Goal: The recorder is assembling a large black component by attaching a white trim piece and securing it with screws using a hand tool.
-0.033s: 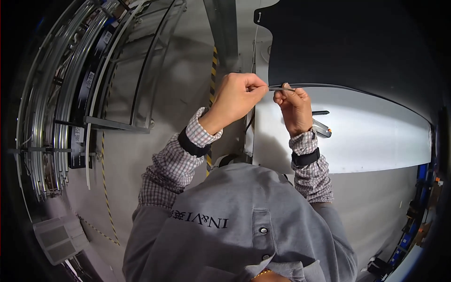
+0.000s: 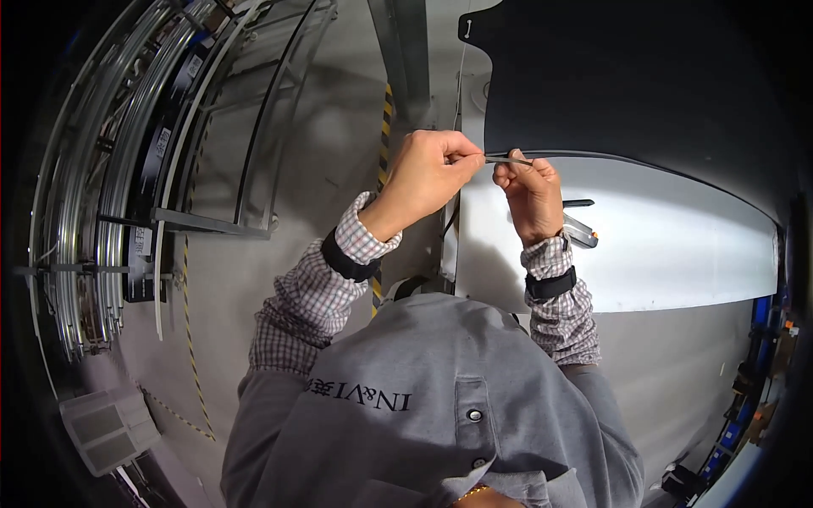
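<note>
Stretched between my two hands is a thin, narrow dark strip [image 2: 506, 160], whose exact kind I cannot make out. My left hand [image 2: 430, 173] pinches its left end between thumb and fingertips. On the other end, the thumb and fingers of my right hand [image 2: 533, 190] are closed. Both hands are raised at the near edge of a large black sheet [image 2: 627, 76], over the left part of a white work surface [image 2: 677, 271]. Just beyond my right wrist lies a silver and black hand tool [image 2: 580, 230] with an orange tip, partly hidden by the sleeve.
Racks of long metal tubes [image 2: 118, 195] stand along the left, beside a metal frame [image 2: 212, 223]. A grey post [image 2: 402, 59] rises ahead, with yellow and black floor tape [image 2: 383, 144] near it. A white slotted box [image 2: 108, 430] sits at lower left. Blue bins [image 2: 728, 436] line the right.
</note>
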The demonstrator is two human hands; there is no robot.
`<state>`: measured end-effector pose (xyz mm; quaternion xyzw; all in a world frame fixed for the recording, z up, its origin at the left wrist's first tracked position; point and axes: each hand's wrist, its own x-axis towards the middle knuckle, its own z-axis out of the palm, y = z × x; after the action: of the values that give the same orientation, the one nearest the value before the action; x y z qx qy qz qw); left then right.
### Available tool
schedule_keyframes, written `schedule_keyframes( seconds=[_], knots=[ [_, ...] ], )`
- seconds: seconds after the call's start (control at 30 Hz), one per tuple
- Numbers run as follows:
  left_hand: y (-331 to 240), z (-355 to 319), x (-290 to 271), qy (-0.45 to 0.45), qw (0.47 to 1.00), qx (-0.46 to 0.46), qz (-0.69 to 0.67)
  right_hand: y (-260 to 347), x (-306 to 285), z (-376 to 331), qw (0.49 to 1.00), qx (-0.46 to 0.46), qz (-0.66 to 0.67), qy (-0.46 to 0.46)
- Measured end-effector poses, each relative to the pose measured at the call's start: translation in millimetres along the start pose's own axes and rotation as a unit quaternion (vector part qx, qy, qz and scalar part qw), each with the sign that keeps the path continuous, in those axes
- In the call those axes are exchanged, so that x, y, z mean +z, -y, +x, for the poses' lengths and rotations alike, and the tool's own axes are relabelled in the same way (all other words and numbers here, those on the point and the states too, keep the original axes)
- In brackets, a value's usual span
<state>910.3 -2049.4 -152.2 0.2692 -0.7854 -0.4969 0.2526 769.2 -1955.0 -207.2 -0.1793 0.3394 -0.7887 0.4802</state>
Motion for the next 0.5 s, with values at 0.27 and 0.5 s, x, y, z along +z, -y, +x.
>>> schedule_keyframes(
  seconds=[0.27, 0.5],
  knots=[
    [-2.3, 5.1, -1.0, 0.032, 0.998, -0.025, -0.043, -2.3, -3.5, 0.9, 0.999, -0.003, 0.027, 0.019],
    [-7.0, 7.2, -3.9, 0.066, 0.986, -0.089, -0.123, -0.7, -2.3, 0.4, 1.0, 0.018, 0.005, 0.015]
  ],
)
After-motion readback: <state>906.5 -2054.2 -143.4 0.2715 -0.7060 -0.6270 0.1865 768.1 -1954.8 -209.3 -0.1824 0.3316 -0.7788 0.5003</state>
